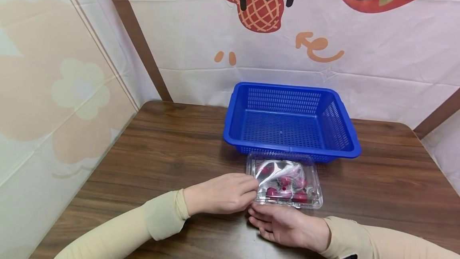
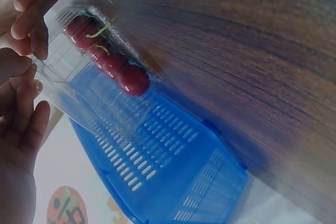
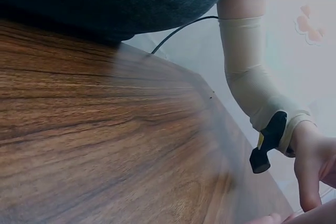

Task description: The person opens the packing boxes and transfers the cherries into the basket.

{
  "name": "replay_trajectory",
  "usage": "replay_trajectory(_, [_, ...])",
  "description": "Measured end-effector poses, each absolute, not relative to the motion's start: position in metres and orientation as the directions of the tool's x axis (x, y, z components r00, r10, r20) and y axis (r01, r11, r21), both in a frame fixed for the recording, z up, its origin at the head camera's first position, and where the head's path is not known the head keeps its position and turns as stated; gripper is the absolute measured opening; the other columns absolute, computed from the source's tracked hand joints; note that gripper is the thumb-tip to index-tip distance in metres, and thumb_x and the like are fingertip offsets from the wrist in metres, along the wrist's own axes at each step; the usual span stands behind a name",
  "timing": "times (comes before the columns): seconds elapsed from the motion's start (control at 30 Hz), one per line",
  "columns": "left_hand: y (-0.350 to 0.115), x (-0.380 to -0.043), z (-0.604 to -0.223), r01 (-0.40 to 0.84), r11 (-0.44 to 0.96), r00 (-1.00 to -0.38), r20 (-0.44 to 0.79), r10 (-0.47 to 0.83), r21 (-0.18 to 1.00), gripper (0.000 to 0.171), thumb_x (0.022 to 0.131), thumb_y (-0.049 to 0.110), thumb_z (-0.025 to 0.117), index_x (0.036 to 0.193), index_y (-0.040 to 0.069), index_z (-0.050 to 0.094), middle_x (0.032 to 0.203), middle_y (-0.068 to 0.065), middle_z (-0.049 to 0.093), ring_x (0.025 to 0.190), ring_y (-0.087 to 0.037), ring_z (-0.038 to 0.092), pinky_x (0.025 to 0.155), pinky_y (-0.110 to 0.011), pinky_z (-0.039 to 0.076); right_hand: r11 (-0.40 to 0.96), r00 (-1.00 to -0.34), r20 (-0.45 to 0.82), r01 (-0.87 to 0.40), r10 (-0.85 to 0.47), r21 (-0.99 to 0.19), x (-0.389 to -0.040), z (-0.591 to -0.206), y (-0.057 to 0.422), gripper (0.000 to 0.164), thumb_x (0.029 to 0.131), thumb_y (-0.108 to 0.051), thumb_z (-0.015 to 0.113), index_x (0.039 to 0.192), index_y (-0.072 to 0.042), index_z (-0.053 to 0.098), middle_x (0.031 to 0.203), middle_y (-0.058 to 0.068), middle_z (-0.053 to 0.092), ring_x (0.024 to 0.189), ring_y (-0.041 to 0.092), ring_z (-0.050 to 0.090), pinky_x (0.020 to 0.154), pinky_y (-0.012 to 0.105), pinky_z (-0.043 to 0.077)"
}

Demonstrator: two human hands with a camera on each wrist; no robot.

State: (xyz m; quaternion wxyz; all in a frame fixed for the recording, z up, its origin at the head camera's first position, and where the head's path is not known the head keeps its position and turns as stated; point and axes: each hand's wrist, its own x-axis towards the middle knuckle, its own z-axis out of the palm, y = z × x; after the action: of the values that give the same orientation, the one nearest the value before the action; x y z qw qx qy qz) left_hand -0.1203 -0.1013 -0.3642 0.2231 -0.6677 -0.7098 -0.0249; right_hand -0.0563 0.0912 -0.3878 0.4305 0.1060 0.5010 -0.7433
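A clear plastic clamshell box (image 1: 284, 181) of red cherries (image 2: 133, 80) sits on the table, right against the front of a blue basket. My left hand (image 1: 230, 193) grips the box at its front left corner, fingers bent at the rim. Palm up, my right hand (image 1: 289, 225) touches the front edge near the same corner, its fingers loosely spread. In the left wrist view both hands meet at the box's edge, and green stems show on the cherries. The right wrist view catches only part of a hand, without the box.
The blue perforated basket (image 1: 280, 131) stands behind the box, near the table's back edge. Brown wooden table (image 1: 172, 143) lies under everything. Printed cloth (image 1: 187, 35) hangs behind and at the left. A dark cable (image 3: 178, 32) runs beyond the table in the right wrist view.
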Motion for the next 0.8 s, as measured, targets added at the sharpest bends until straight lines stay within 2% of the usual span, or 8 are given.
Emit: replay_trajectory(0.8, [-0.0981,-0.1194,-0.3698,0.942,0.106,0.009,0.341,0.940,-0.319,0.020,0.093,0.009,0.040,0.077,0.011,0.052,0.080,0.000,0.044,0.075,-0.015,0.043,0.066,-0.025,0.044,-0.094,-0.630,-0.555,0.703,-0.543,-0.705,-0.0585,-0.3979,0.0933,0.018,0.090,-0.030,0.053,0.099,-0.019,0.063,0.093,-0.011,0.066,0.090,0.006,0.058,0.074,0.020,0.043])
